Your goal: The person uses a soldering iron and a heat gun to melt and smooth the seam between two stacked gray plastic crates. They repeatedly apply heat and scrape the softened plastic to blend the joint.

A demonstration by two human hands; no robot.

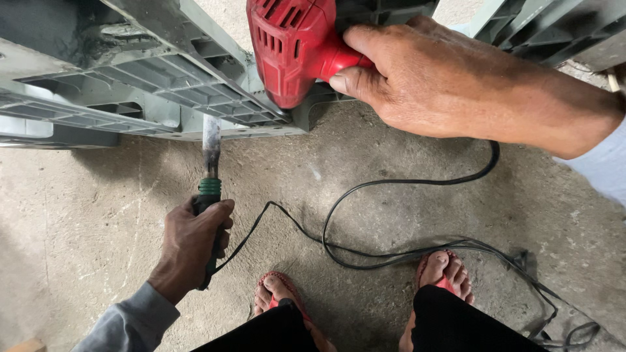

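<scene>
Right hand (417,78) clamped on red power tool (293,45), pressed to grey plastic pallet (150,78) just beyond the grip. Left hand (192,244) closed around green-handled iron (210,182), blade tip touching pallet edge above the fist. Work appears mid-course; no finished seam visible, black cord (391,189) trailing below.

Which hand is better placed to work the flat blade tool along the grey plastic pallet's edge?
Left. The left hand already grips the blade tool, whose tip meets the pallet. The right hand is occupied holding the red power tool.
</scene>
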